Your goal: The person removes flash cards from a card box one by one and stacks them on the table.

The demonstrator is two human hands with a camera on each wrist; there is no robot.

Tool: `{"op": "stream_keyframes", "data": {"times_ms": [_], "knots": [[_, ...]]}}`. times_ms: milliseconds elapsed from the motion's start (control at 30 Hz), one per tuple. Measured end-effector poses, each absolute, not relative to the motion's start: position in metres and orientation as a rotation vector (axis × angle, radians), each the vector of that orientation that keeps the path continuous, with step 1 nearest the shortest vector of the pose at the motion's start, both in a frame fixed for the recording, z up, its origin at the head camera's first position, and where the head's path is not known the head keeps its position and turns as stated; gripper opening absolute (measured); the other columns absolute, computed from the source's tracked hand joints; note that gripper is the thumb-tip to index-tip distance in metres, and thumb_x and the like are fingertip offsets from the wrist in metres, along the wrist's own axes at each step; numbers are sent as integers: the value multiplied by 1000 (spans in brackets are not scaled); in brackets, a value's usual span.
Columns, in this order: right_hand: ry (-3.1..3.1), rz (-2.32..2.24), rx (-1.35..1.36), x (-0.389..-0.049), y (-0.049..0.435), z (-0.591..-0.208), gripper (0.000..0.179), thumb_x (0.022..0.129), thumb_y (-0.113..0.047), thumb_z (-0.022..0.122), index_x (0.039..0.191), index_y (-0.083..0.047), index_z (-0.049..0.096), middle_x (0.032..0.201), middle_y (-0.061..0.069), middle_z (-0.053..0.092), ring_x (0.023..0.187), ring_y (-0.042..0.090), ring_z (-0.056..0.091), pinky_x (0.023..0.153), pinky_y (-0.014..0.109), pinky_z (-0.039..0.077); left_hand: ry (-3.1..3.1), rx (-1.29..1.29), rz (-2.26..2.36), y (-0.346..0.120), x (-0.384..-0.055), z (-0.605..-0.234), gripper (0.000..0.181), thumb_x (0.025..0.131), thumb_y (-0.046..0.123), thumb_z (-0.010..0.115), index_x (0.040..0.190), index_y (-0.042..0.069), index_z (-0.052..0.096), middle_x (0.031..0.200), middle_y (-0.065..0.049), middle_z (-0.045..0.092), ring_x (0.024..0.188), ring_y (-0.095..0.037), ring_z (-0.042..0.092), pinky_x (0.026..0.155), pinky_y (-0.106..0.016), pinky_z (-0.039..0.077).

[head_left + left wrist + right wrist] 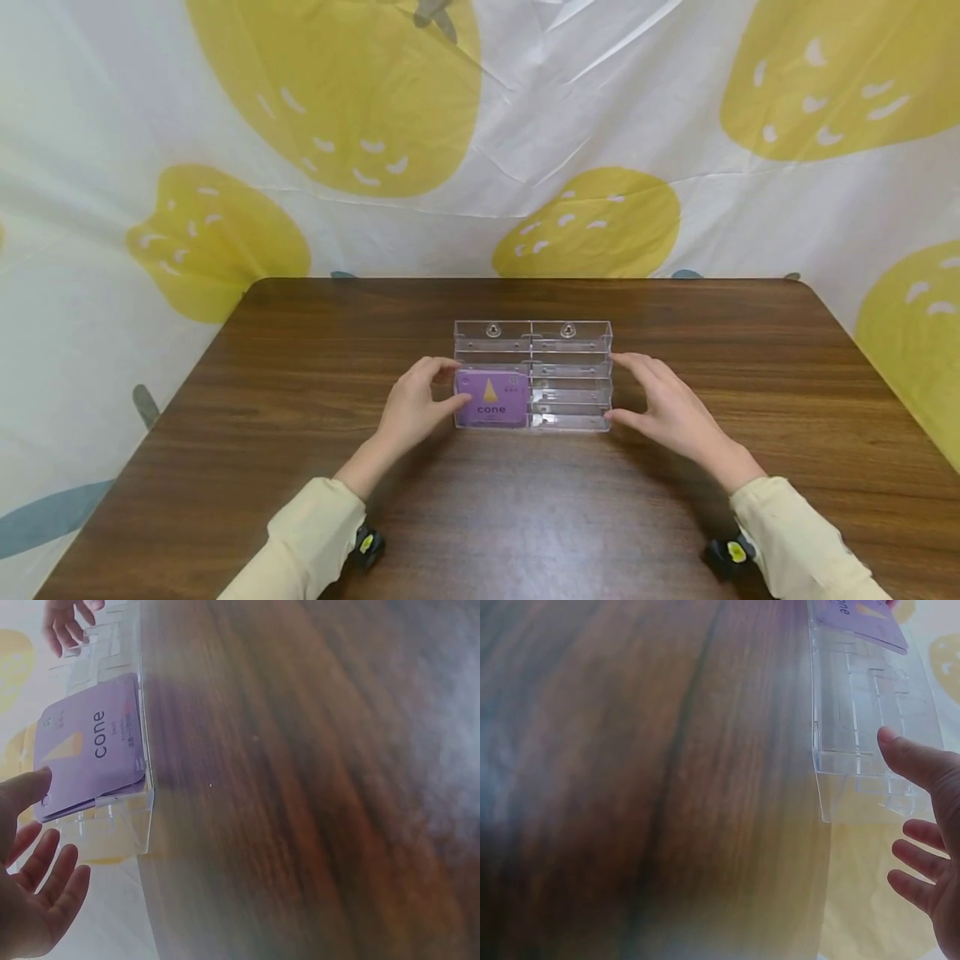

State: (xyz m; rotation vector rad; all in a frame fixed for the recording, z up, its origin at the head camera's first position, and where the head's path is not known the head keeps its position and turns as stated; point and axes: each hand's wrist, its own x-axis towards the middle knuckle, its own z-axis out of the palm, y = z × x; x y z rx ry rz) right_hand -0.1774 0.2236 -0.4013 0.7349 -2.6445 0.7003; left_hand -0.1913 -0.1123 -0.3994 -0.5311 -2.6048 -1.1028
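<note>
A clear plastic card rack with two columns of stepped pockets stands on the table. Purple cards, the front one printed "cone" with a yellow cone, sit in its lower left pocket. My left hand is at the rack's left side, its thumb at the edge of the purple card and its fingers spread loosely, as the left wrist view also shows. At the rack's right side is my right hand, with thumb and forefinger at the clear side wall. Its other fingers spread apart in the right wrist view.
The brown wood-grain table extends around the rack on all sides. Behind it hangs a white cloth with yellow fruit prints. Each wrist wears a dark band with a small device under a cream sleeve.
</note>
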Motion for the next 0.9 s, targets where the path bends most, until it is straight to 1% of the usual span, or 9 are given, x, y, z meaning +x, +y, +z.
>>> {"op": "stream_keyframes", "data": {"times_ms": [233, 500, 700, 900], "knots": [[-2640, 628, 753, -177, 223, -402, 75, 65, -22, 81, 127, -1, 45, 123, 16, 49, 114, 33, 43, 93, 48, 37, -2607, -502, -1097, -111, -192, -401, 38, 69, 17, 79, 101, 5, 62, 91, -9, 61, 84, -21, 61, 76, -34, 49], [-2559, 529, 778, -179, 223, -405, 76, 60, -23, 84, 124, 0, 49, 125, 20, 46, 116, 36, 40, 93, 51, 34, -2615, -456, -1081, -109, -192, -401, 35, 69, 18, 78, 99, 7, 64, 89, -6, 61, 82, -17, 59, 74, -33, 48], [-2553, 497, 778, -179, 223, -405, 75, 61, -24, 83, 123, 0, 50, 123, 20, 47, 115, 36, 40, 94, 50, 34, -2605, -466, -1078, -107, -194, -401, 35, 68, 19, 79, 97, 6, 63, 86, -5, 60, 80, -17, 58, 73, -32, 48], [-2562, 485, 777, -178, 223, -406, 75, 62, -24, 83, 124, 1, 49, 123, 20, 47, 115, 36, 40, 94, 50, 34, -2584, -438, -1104, -106, -197, -402, 33, 67, 19, 80, 91, 6, 63, 81, -3, 60, 76, -17, 60, 69, -31, 50]]}}
